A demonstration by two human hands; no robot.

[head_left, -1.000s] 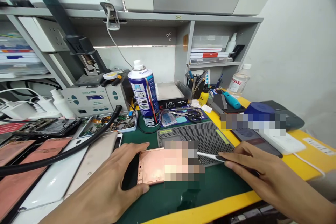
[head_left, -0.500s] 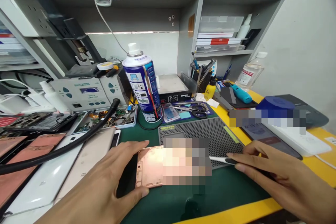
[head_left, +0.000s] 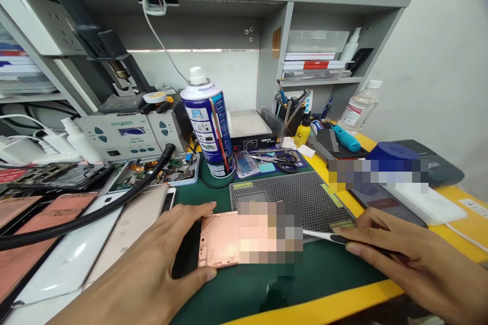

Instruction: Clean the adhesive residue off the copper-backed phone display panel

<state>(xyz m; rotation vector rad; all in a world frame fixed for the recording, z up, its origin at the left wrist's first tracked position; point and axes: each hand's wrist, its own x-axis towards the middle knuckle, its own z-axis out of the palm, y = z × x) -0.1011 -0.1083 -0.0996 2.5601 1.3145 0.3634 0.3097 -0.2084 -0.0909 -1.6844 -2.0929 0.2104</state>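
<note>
My left hand point(head_left: 163, 254) grips the left end of a copper-pink phone housing point(head_left: 219, 238), thumb on the near edge and fingers along the far edge. The housing's inner face is up, over the green mat. Its right part is pixelated. My right hand point(head_left: 404, 254) pinches the black grip of a slim white toothbrush point(head_left: 318, 234). The brush points left to the housing's right end, where its head is hidden by the pixelation, so I cannot tell whether it touches.
Behind the housing lies a grey perforated pad point(head_left: 305, 195). A tall spray can point(head_left: 208, 122) and scissors point(head_left: 287, 161) stand and lie beyond it. Several phone covers point(head_left: 72, 244) line the left, crossed by a black hose point(head_left: 125, 208). A white power strip point(head_left: 423, 203) lies at right.
The camera view has shifted slightly. My right hand and the toothbrush have moved a little relative to the housing. Both holds are unchanged.
</note>
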